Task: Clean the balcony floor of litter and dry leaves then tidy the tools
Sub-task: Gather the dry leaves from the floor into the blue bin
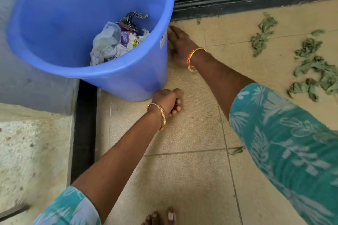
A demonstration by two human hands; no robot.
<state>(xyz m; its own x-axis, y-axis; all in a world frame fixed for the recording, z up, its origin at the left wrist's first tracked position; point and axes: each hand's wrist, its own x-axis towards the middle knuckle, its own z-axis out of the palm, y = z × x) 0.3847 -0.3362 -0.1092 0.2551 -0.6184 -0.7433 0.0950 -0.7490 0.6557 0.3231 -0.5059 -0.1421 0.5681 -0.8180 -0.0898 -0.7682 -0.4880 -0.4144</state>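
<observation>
Litter (117,42) fills the blue bucket (142,78); dry leaves (314,71) remain on the floor (182,170). Left hand (167,101) curled, empty; right hand (180,45) flat against bucket.

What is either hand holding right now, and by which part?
Nothing visible. The left hand has its fingers curled beside the bucket base, with nothing showing in them. The right hand lies flat against the bucket's side.

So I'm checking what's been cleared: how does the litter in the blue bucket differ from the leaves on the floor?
The crumpled plastic and paper litter sits gathered inside the blue plastic bucket; the dry green leaves lie scattered on the beige tiled floor. The litter is white, purple and printed; the leaves are dull green. Both are crumpled, and neither hand holds any.
</observation>
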